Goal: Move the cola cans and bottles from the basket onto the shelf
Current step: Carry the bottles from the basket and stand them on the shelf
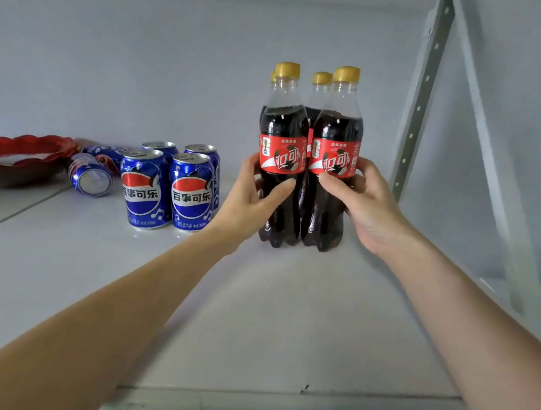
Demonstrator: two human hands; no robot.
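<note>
On the white metal shelf (80,283), beside the blue cola cans (168,188), each hand's grip holds one full dark plastic cola bottle, left hand (256,199) and right hand (361,206), at the red label, probably heavy, smooth and rigid.

Soft, even, bright light; faint shadows; wide-angle bending at edges.

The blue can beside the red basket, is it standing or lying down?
Lying down. The blue can rests on its side on the shelf, round end facing the camera.
</note>
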